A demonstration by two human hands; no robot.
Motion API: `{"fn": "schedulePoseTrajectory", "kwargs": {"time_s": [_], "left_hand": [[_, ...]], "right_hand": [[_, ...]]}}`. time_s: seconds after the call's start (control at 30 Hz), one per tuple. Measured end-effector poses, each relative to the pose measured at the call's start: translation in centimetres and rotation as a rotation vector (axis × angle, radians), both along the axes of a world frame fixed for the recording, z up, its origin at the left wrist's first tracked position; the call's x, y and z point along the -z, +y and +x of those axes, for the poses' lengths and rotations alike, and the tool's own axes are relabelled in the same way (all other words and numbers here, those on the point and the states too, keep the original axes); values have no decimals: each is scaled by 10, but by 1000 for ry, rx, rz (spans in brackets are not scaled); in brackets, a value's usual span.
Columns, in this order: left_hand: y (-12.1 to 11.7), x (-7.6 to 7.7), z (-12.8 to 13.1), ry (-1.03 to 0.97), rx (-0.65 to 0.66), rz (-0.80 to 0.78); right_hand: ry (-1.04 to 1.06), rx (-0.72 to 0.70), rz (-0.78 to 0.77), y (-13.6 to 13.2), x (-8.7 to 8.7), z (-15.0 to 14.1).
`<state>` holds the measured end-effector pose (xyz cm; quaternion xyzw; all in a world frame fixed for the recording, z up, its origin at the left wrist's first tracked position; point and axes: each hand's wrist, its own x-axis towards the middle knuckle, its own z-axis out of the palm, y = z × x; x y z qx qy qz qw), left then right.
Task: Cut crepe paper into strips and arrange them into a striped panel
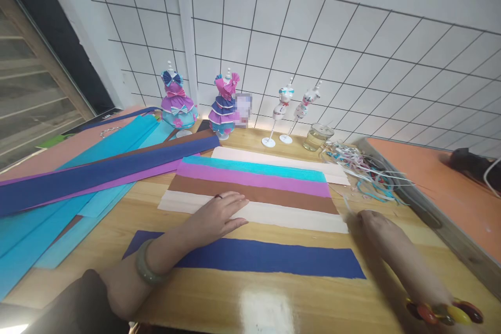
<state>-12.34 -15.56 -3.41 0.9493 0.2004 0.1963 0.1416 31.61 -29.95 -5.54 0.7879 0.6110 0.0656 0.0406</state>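
Note:
My left hand [224, 215] lies flat with its fingers stretched out over a cream strip [289, 215] and a brown strip [289, 199]. These strips look like crepe paper. Beyond them, a purple strip [254, 179] and a turquoise strip [254, 167] overlap in a layered row, with a pale pink strip [336, 173] partly covered behind. Nearer to me, a navy strip [274, 259] lies apart, crossed by my left forearm. Past the row's right end, my right hand [376, 227] is curled and somewhat blurred; whatever its fingers hold is hidden.
At left, long turquoise sheets [78, 214] and a folded navy length [117, 169] are piled. Several small dress forms [178, 102] stand along the back, beside a glass jar [318, 137]. A tangle of thin ribbons [364, 167] lies by the orange surface [438, 182] at right.

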Motion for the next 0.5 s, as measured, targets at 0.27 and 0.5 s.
{"fn": "schedulePoseTrajectory", "kwargs": {"time_s": [0.27, 0.5], "left_hand": [[0, 1, -1, -13, 11, -27], [0, 1, 0, -31, 12, -15]], "right_hand": [[-43, -63, -5, -1, -11, -4], [-59, -35, -13, 1, -14, -13]]}}
